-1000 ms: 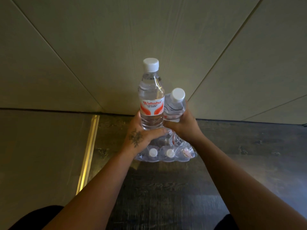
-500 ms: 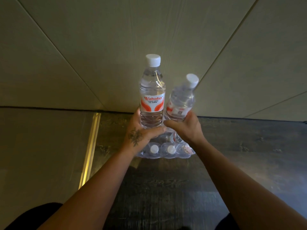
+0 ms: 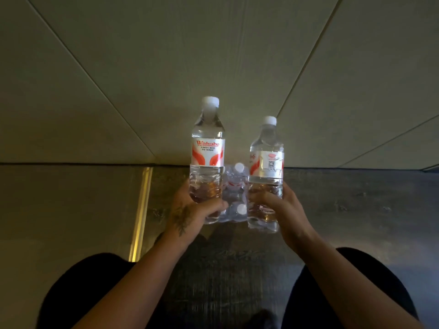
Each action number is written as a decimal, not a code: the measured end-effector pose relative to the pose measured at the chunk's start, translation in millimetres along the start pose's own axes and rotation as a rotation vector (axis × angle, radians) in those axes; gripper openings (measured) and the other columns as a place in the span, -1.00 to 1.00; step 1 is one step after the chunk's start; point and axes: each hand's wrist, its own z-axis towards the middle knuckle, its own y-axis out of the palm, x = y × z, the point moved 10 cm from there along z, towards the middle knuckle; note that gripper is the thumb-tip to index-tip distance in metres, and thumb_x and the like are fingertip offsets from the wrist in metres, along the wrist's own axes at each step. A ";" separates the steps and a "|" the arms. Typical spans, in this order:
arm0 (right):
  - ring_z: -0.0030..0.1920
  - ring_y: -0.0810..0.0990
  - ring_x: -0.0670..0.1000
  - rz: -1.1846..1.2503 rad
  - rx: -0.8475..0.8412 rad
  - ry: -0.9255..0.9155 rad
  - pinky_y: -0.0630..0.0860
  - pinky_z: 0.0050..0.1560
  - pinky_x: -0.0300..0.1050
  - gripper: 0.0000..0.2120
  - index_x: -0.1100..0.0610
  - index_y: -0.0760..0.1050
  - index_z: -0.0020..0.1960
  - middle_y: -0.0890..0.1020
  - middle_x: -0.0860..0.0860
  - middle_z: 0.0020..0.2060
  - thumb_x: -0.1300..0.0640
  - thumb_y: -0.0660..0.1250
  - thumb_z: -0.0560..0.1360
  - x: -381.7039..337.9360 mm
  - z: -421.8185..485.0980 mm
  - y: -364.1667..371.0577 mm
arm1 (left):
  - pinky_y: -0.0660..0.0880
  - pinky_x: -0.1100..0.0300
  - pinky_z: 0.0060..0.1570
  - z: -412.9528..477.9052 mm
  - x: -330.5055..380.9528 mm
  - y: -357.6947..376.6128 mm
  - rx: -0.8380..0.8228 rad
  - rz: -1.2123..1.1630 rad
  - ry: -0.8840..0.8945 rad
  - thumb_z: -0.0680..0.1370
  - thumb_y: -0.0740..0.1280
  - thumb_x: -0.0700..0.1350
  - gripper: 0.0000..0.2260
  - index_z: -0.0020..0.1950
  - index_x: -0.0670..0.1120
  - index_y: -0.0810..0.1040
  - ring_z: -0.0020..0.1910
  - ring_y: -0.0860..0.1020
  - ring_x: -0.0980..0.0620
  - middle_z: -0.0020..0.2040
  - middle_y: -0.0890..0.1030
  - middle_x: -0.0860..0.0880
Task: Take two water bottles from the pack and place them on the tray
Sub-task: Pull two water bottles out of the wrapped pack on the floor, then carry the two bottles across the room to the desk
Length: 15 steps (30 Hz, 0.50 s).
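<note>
My left hand (image 3: 193, 213) grips the lower part of a clear water bottle (image 3: 207, 153) with a white cap and a red-and-white label, held upright. My right hand (image 3: 282, 207) grips a second water bottle (image 3: 266, 162) of the same kind, also upright and a little lower. Both bottles are lifted clear of the shrink-wrapped pack (image 3: 234, 186), which stands on the dark floor between and behind them, its white caps showing. No tray is in view.
The pack stands against a beige panelled wall (image 3: 213, 55). A brass strip (image 3: 141, 212) divides the dark wood floor (image 3: 237, 269) from a paler floor on the left. My dark-clothed knees fill the bottom corners.
Both bottles have come up and toward me, out of the pack. The right bottle has straightened from a tilt and moved right, away from the left bottle. The view has pulled back, showing my knees.
</note>
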 end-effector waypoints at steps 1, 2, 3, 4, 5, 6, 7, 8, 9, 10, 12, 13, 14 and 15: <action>0.11 0.78 0.17 0.020 0.001 0.015 0.70 0.12 0.18 -0.38 0.04 0.49 0.42 0.75 0.12 0.17 0.04 0.54 0.39 0.8 -5.5 -1.1 | 0.59 0.44 -0.32 -5.0 2.7 -2.3 -0.002 -0.013 -0.006 0.18 0.59 0.03 -0.52 0.07 0.01 0.66 -0.16 0.74 0.25 -0.14 0.78 0.21; 0.12 0.78 0.17 0.040 -0.001 0.029 0.69 0.13 0.19 -0.39 0.06 0.49 0.43 0.74 0.13 0.18 0.06 0.53 0.41 1.5 -10.8 -0.7 | 0.60 0.41 -0.32 -9.9 4.8 -4.0 -0.003 -0.024 -0.011 0.16 0.57 0.07 -0.49 0.08 -0.02 0.67 -0.15 0.75 0.22 -0.13 0.78 0.19; 0.12 0.78 0.17 0.057 0.001 0.039 0.68 0.13 0.18 -0.40 0.06 0.49 0.43 0.74 0.13 0.19 0.07 0.52 0.41 2.2 -15.7 0.4 | 0.61 0.39 -0.34 -14.6 7.5 -5.3 0.001 -0.035 -0.013 0.15 0.56 0.09 -0.46 0.09 -0.05 0.67 -0.15 0.75 0.20 -0.14 0.78 0.17; 0.12 0.78 0.16 0.070 0.008 0.047 0.68 0.12 0.17 -0.41 0.04 0.51 0.42 0.75 0.12 0.19 0.06 0.52 0.41 2.7 -20.0 1.5 | 0.61 0.39 -0.35 -18.6 10.3 -6.5 0.006 -0.045 -0.012 0.14 0.55 0.10 -0.44 0.10 -0.06 0.67 -0.16 0.76 0.20 -0.15 0.78 0.18; 0.10 0.78 0.15 0.077 0.020 0.054 0.68 0.10 0.15 -0.43 0.03 0.53 0.39 0.75 0.11 0.17 0.05 0.52 0.40 2.8 -23.8 2.9 | 0.60 0.39 -0.36 -22.5 13.4 -7.1 0.010 -0.055 -0.009 0.13 0.55 0.09 -0.42 0.11 -0.07 0.67 -0.17 0.76 0.21 -0.15 0.78 0.19; 0.08 0.79 0.15 0.080 0.033 0.058 0.68 0.06 0.13 -0.46 0.01 0.55 0.36 0.76 0.11 0.15 0.04 0.53 0.39 2.2 -27.1 4.6 | 0.60 0.39 -0.37 -26.3 17.1 -7.7 0.011 -0.064 -0.004 0.13 0.54 0.09 -0.40 0.13 -0.07 0.66 -0.16 0.75 0.22 -0.14 0.78 0.19; 0.05 0.79 0.15 0.081 0.043 0.062 0.69 0.02 0.11 -0.47 0.00 0.57 0.33 0.77 0.11 0.13 0.04 0.54 0.37 1.0 -29.8 6.1 | 0.61 0.38 -0.36 -30.2 20.4 -8.3 0.013 -0.071 0.000 0.12 0.55 0.10 -0.38 0.15 -0.06 0.66 -0.15 0.75 0.23 -0.12 0.79 0.20; 0.03 0.80 0.17 0.081 0.045 0.065 0.69 -0.02 0.09 -0.47 0.01 0.58 0.31 0.77 0.13 0.12 0.03 0.55 0.36 -0.5 -31.6 8.0 | 0.62 0.37 -0.36 -33.6 23.2 -8.9 0.016 -0.079 0.006 0.12 0.55 0.10 -0.38 0.16 -0.04 0.66 -0.14 0.75 0.23 -0.12 0.79 0.20; 0.02 0.80 0.17 0.080 0.042 0.065 0.69 -0.04 0.08 -0.46 0.02 0.57 0.31 0.77 0.13 0.11 0.03 0.55 0.35 -2.7 -33.3 9.6 | 0.62 0.37 -0.36 -37.0 26.0 -9.9 0.017 -0.085 0.009 0.12 0.54 0.10 -0.39 0.15 -0.03 0.66 -0.13 0.75 0.23 -0.11 0.79 0.20; 0.01 0.80 0.17 0.078 0.038 0.062 0.69 -0.05 0.07 -0.44 0.03 0.56 0.32 0.77 0.13 0.10 0.03 0.55 0.34 -5.8 -35.0 11.2 | 0.61 0.38 -0.36 -40.2 29.3 -10.2 0.017 -0.091 0.011 0.12 0.54 0.10 -0.40 0.14 -0.02 0.66 -0.13 0.75 0.24 -0.11 0.79 0.20; 0.01 0.81 0.16 0.076 0.032 0.046 0.69 -0.04 0.09 -0.42 0.05 0.55 0.34 0.78 0.11 0.09 0.02 0.55 0.34 -14.2 -38.3 13.6 | 0.61 0.38 -0.36 -46.4 36.6 -11.5 0.024 -0.100 0.015 0.11 0.54 0.10 -0.41 0.12 0.00 0.66 -0.13 0.75 0.24 -0.12 0.79 0.20; 0.01 0.80 0.15 0.079 0.030 0.038 0.69 -0.03 0.08 -0.42 0.05 0.55 0.34 0.78 0.11 0.09 0.03 0.54 0.35 -19.8 -41.4 14.9 | 0.61 0.38 -0.36 -50.4 41.3 -12.0 0.029 -0.100 0.019 0.10 0.54 0.10 -0.41 0.11 0.00 0.66 -0.14 0.75 0.25 -0.13 0.79 0.21; 0.02 0.80 0.15 0.082 0.027 0.030 0.69 -0.04 0.06 -0.43 0.07 0.55 0.34 0.78 0.11 0.09 0.03 0.55 0.35 -26.6 -45.3 16.5 | 0.61 0.38 -0.36 -55.2 47.6 -12.5 0.033 -0.098 0.021 0.09 0.54 0.10 -0.40 0.12 0.00 0.66 -0.14 0.75 0.25 -0.13 0.79 0.19; 0.02 0.80 0.14 0.081 0.023 0.023 0.69 -0.04 0.04 -0.42 0.08 0.55 0.34 0.78 0.10 0.08 0.02 0.55 0.35 -34.9 -50.9 18.2 | 0.61 0.37 -0.36 -61.3 55.1 -12.8 0.039 -0.093 0.021 0.09 0.54 0.10 -0.37 0.14 -0.02 0.67 -0.15 0.75 0.24 -0.13 0.79 0.15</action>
